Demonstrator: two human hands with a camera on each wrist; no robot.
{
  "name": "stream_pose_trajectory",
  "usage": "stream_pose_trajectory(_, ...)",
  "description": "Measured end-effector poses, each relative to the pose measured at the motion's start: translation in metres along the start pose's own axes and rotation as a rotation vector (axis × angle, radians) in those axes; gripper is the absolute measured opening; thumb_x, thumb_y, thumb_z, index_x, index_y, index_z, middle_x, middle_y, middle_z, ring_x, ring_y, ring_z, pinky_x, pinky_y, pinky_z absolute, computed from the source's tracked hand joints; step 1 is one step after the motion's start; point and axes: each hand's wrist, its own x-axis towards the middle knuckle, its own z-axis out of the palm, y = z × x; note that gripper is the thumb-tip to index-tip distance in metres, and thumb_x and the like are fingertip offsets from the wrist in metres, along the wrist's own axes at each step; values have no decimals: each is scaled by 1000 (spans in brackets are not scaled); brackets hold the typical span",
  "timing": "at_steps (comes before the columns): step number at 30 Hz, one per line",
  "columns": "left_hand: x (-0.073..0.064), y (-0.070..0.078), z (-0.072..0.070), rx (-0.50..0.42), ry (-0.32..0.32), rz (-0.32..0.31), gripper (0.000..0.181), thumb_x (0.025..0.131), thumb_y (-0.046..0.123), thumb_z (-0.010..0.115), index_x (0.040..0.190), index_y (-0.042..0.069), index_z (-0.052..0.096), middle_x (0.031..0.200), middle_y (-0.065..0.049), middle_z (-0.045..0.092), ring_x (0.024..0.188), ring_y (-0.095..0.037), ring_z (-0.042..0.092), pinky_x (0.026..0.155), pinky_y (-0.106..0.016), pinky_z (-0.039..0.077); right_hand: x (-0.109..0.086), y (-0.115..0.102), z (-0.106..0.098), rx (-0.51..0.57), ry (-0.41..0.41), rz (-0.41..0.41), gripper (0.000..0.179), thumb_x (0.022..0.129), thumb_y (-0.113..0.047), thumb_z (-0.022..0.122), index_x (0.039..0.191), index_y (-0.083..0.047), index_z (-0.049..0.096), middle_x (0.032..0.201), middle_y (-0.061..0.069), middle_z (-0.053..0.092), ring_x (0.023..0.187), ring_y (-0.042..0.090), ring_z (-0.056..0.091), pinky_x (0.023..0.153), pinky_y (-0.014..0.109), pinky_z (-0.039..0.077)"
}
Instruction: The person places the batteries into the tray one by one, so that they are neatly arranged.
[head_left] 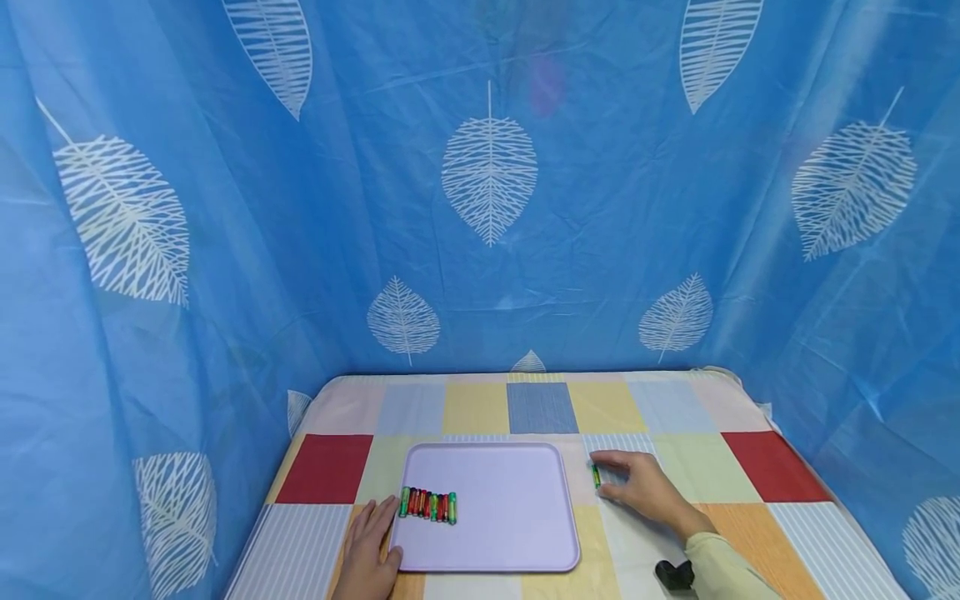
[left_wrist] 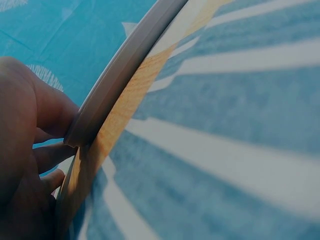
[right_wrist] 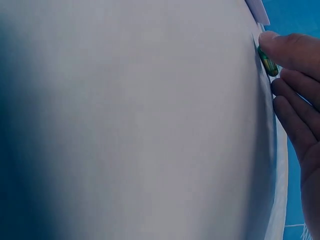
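Observation:
A lilac tray (head_left: 510, 508) lies on the table. Along its left part, several red and green batteries (head_left: 428, 505) stand side by side in a row. My left hand (head_left: 367, 554) rests at the tray's left edge with fingers extended; in the left wrist view its thumb (left_wrist: 55, 107) touches the tray rim (left_wrist: 107, 85). To the right of the tray, my right hand (head_left: 645, 487) pinches one green battery (head_left: 596, 476) between thumb and fingertip, close over the cloth. The right wrist view shows that battery (right_wrist: 268, 62) just under the thumb (right_wrist: 290, 50).
A patchwork cloth (head_left: 660, 400) of coloured squares covers the table. Blue curtains (head_left: 585, 208) with white leaf prints hang behind and at both sides. A small black object (head_left: 674, 575) sits by the right sleeve (head_left: 723, 567).

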Motion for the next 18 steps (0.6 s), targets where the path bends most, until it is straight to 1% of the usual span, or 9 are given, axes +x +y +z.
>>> stream_pose_trajectory(3, 1, 0, 0, 1, -4, -11, 71, 82, -4, 70, 152, -7, 57, 160, -28, 55, 156, -57, 30, 128, -77, 14, 2, -2, 1, -8, -3, 4, 52, 86, -14, 92, 135, -9, 77, 136, 8, 78, 129, 33, 74, 109, 48, 61)
stream_pose_trajectory(9, 0, -3, 2, 11, 12, 15, 71, 82, -5, 71, 152, -7, 58, 159, -27, 57, 155, -57, 32, 128, -77, 15, 4, -7, 4, -19, 22, 14, 48, 85, -9, 92, 132, -9, 79, 132, 7, 79, 125, 30, 76, 107, 47, 62)
stream_pose_trajectory(12, -1, -3, 1, 15, 16, 24, 71, 82, -6, 71, 152, -6, 58, 158, -27, 57, 155, -57, 32, 127, -76, 16, 4, -7, 4, -23, 29, 27, 47, 85, -9, 92, 131, -10, 79, 132, 6, 80, 124, 29, 76, 106, 46, 63)
stream_pose_trajectory(14, -1, -3, 1, 14, 10, 18, 71, 83, -5, 71, 153, -5, 58, 159, -26, 57, 155, -56, 32, 127, -76, 16, 5, -7, 5, -22, 32, 32, 46, 86, -9, 92, 130, -10, 80, 131, 6, 80, 123, 28, 76, 106, 46, 63)
stream_pose_trajectory(18, -1, -3, 1, 10, 13, 23, 72, 83, -6, 71, 153, -5, 58, 159, -26, 57, 155, -56, 32, 127, -76, 17, 4, -8, 6, -21, 44, 26, 45, 86, -11, 92, 129, -10, 80, 130, 6, 80, 121, 28, 77, 104, 46, 64)
